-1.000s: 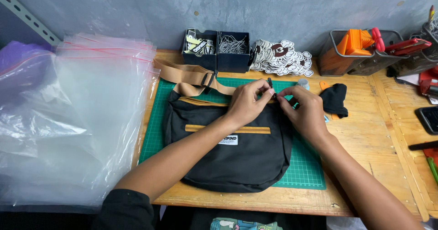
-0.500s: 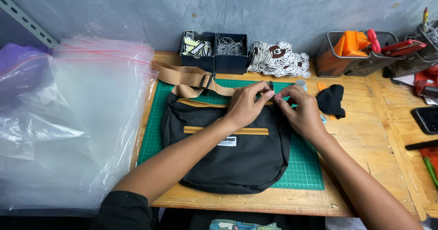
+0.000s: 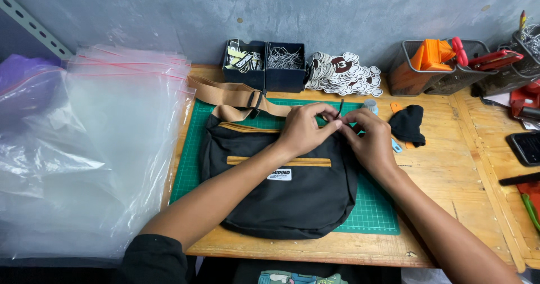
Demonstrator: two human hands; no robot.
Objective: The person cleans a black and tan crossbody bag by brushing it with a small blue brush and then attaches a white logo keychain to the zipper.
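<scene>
A black fabric shoulder bag with tan zip trim point(image 3: 281, 194) lies flat on the green cutting mat point(image 3: 377, 219) on the wooden counter point(image 3: 450, 177), long axis left-right, opening toward the wall. Left hand point(image 3: 304, 129) and right hand point(image 3: 368, 140) fingers pinch a thin black cord point(image 3: 340, 108) at its top right corner.

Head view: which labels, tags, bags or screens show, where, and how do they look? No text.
Sewn label: front of the black shoulder bag, small white rectangle with dark print.
Die-cut tags: heap at the table's back by the black bins, white with dark brown.
Clear zip bags: stack at left, red seal lines.
Dark device: right edge, black rectangle; screen cannot be told.
</scene>
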